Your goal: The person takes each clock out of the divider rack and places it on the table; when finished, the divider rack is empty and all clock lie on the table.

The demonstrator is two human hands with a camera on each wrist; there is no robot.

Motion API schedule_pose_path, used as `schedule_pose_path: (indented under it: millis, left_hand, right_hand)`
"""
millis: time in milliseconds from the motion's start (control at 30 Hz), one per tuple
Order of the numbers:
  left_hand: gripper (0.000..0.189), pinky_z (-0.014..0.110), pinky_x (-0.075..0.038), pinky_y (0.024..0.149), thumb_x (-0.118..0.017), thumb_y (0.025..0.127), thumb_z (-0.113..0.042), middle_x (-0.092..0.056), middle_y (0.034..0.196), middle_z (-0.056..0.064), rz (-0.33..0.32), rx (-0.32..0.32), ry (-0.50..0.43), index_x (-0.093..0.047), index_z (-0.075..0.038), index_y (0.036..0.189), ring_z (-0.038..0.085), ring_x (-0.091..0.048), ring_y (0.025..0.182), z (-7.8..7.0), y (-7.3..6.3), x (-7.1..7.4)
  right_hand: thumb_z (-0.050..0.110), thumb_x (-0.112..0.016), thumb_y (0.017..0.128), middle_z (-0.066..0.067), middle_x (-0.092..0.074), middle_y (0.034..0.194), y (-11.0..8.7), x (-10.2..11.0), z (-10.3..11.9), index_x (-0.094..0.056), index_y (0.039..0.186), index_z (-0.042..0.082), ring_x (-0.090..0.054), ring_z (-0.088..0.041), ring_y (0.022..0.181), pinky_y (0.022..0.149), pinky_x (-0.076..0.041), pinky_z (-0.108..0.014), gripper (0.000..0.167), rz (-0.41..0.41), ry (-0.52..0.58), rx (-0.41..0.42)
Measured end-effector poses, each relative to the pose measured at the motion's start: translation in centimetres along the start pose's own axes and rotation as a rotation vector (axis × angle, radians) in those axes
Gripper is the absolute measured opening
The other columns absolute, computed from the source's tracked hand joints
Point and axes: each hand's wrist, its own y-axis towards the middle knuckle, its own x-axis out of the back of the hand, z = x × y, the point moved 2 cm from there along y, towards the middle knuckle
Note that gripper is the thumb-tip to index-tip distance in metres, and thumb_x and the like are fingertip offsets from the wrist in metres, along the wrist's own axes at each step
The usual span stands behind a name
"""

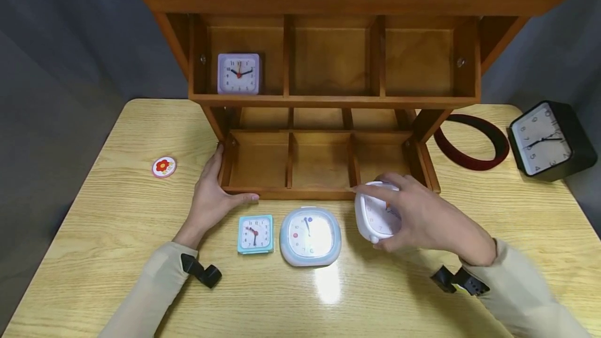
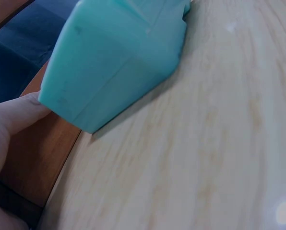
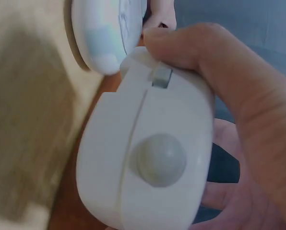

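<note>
My right hand [image 1: 415, 213] grips a white alarm clock [image 1: 375, 218], tilted, at the front right of the lower drawer [image 1: 324, 192]. The right wrist view shows the thumb across the white clock's casing [image 3: 157, 139], beside a round knob. My left hand [image 1: 211, 197] rests against the drawer's left front corner, thumb along its front edge and fingers at its side. In front of that drawer stand a small teal clock [image 1: 255, 234] and a rounded light-blue clock [image 1: 310, 236]. The teal clock's casing [image 2: 114, 62] fills much of the left wrist view, close by the thumb.
An upper drawer [image 1: 333, 101] of the wooden cabinet juts out, with a lilac clock [image 1: 239, 73] in its left compartment. A round flower badge [image 1: 164, 167] lies at left. On the right are a dark red hairband [image 1: 471, 163] and a black square clock [image 1: 544, 140].
</note>
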Motion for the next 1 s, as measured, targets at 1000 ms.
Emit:
schedule_pose_path:
  millis: [1000]
  left_hand:
    - [0.131,0.054,-0.023,0.117,-0.093,0.06,-0.035,-0.017,0.161,0.012,-0.004,-0.005,-0.016,-0.006,-0.022,0.157,0.034,-0.022,0.146,0.1,0.0,-0.1]
  right_hand:
    - [0.043,-0.089,0.057,-0.016,-0.052,0.134,-0.8,-4.9,0.1,-0.051,0.14,0.032,-0.055,-0.039,0.11,0.071,-0.054,-0.04,0.092,0.074,-0.055,0.002]
